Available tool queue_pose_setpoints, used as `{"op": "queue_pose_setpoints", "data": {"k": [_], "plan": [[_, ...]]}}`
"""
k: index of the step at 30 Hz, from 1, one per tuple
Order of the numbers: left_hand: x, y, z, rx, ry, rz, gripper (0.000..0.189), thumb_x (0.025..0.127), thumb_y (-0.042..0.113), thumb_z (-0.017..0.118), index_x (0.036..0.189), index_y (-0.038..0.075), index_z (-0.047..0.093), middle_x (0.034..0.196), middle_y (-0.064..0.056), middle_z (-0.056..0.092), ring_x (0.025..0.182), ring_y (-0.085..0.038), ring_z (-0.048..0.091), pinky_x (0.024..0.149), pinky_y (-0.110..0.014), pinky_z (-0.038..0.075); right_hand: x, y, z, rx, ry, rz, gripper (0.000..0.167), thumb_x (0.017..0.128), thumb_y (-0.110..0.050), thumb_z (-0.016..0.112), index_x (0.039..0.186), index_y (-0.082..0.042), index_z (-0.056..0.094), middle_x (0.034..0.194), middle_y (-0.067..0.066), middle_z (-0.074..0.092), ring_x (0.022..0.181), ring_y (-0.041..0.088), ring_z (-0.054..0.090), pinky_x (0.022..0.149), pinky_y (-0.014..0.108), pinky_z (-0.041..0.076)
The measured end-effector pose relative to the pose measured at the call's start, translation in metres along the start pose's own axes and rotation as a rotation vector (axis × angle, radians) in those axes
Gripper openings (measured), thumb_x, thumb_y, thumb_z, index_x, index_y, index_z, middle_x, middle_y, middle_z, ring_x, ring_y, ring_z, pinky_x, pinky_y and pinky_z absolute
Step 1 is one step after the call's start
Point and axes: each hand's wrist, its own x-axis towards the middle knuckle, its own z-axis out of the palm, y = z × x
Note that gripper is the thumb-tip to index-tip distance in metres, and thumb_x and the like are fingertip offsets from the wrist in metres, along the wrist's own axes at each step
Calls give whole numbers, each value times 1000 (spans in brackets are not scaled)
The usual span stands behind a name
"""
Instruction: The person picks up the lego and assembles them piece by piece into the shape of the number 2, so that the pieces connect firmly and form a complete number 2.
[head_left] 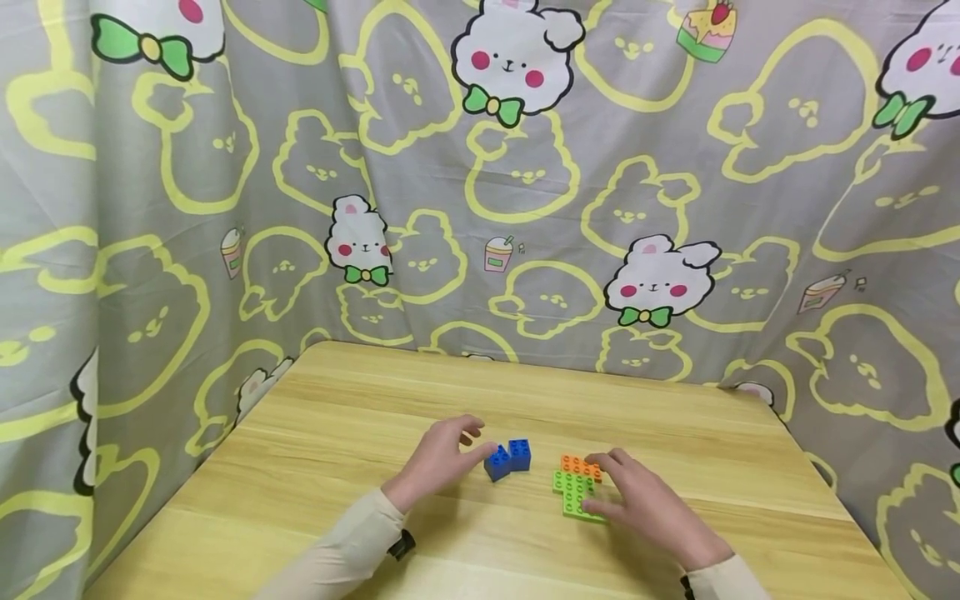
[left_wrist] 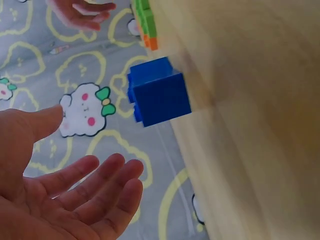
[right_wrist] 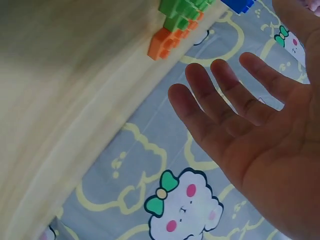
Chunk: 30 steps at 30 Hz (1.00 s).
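Note:
Two blue toy bricks (head_left: 519, 455) stand close together near the middle of the table, studs up. My left hand (head_left: 444, 460) is just left of them, fingers apart and relaxed; in the left wrist view the palm (left_wrist: 70, 215) holds nothing and a blue brick (left_wrist: 162, 97) lies beyond the fingertips. Further right are green bricks (head_left: 572, 502) with an orange brick (head_left: 576, 464) along their far side. My right hand (head_left: 641, 500) hovers at their right edge, thumb and fingers spread and overlapping them in the head view. Its palm (right_wrist: 280, 165) shows bare in the right wrist view.
The wooden table (head_left: 315, 467) carries the bricks near its middle. A grey curtain (head_left: 420, 192) with cartoon rabbits hangs behind it and along both sides. A dark strap piece (head_left: 402, 545) shows under the left sleeve (head_left: 345, 542).

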Motion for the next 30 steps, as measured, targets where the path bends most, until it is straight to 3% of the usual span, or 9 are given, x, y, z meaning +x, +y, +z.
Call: {"op": "queue_pose_setpoints", "data": {"k": [12,20,30], "plan": [[-1,-4,14,1,-86,-30,52,89,31,81,125,-3,65,120,-18,70,93,-25,69,77,-37,58,-3,13,10,-32,-32,-106,46,80,-37,86,114,-13,67,101,-3,58,82,7,52,73,30,53],[0,-3,17,10,-121,-40,46,87,28,83,120,0,68,110,-13,70,85,-15,68,71,-31,57,-3,22,13,21,-72,-133,35,81,-32,86,105,-14,67,91,-5,56,80,8,53,67,27,49],[1,-4,19,51,-125,-57,43,87,26,82,118,-1,68,104,-14,71,85,-18,69,73,-34,58,-1,26,14,67,-104,-145,21,87,-21,81,103,-11,70,87,-6,57,76,5,50,64,24,45]]}}
